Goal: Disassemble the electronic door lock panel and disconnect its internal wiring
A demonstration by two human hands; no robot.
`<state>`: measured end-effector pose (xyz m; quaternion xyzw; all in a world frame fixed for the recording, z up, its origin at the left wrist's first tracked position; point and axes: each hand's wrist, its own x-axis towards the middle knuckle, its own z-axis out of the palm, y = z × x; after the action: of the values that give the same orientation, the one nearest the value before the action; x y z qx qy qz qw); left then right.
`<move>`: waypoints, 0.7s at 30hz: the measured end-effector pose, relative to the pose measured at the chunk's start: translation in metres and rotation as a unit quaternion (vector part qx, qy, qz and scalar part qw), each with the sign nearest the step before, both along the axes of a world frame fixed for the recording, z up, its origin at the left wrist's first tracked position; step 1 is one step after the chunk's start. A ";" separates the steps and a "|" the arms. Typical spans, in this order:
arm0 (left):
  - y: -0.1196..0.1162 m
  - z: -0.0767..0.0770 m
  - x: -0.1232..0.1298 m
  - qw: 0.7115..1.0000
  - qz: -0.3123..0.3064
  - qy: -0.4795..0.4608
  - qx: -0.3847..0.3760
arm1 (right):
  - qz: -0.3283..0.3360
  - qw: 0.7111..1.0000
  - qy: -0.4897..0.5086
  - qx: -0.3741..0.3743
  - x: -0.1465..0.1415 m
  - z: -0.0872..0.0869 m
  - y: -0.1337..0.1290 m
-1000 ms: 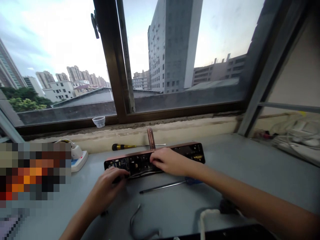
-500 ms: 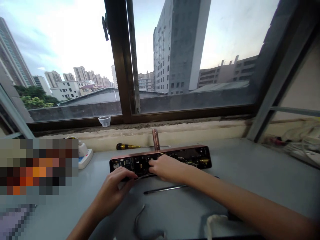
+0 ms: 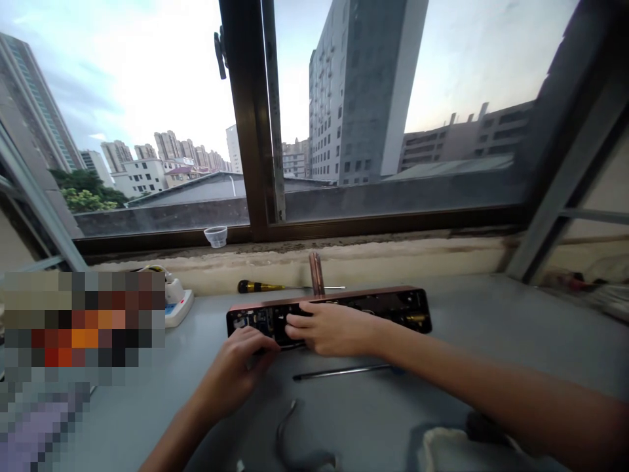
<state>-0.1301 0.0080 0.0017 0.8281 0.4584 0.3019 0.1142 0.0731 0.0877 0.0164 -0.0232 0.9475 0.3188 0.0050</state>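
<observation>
A long copper-coloured housing [image 3: 393, 292] lies with its open side toward me, dark inside with circuit boards and wires, and a copper tube [image 3: 317, 274] rises behind it. My left hand [image 3: 246, 360] is closed at the housing's lower front edge, thumb and index finger pinching a thin wire [image 3: 291, 347]. My right hand [image 3: 334, 328] reaches over the middle of the open side. Its index finger is stretched out apart from the other, bent fingers, and nothing shows held in it. The hand hides the parts beneath.
Behind the housing lies a screwdriver [image 3: 260, 286]; a metal rod [image 3: 339, 372] is in front. A dark cable [image 3: 281, 432] curves nearer me. At left stands a white power strip [image 3: 181, 308] beside a pixelated area. A clear plastic cup [image 3: 216, 236] sits on the sill.
My right hand's fingers have shifted slightly left along the housing and spread, the index finger lifting. My left hand stays at the front edge. The whole view has moved a little.
</observation>
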 end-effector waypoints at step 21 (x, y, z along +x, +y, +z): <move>0.009 -0.013 -0.005 0.998 0.040 0.055 0.010 | 0.021 0.999 0.037 0.003 0.009 -0.007 0.006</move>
<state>-0.1347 0.0171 -0.0115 0.8257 0.4936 0.2645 0.0684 0.0826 0.0935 0.0091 -0.0310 0.9455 0.3219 -0.0369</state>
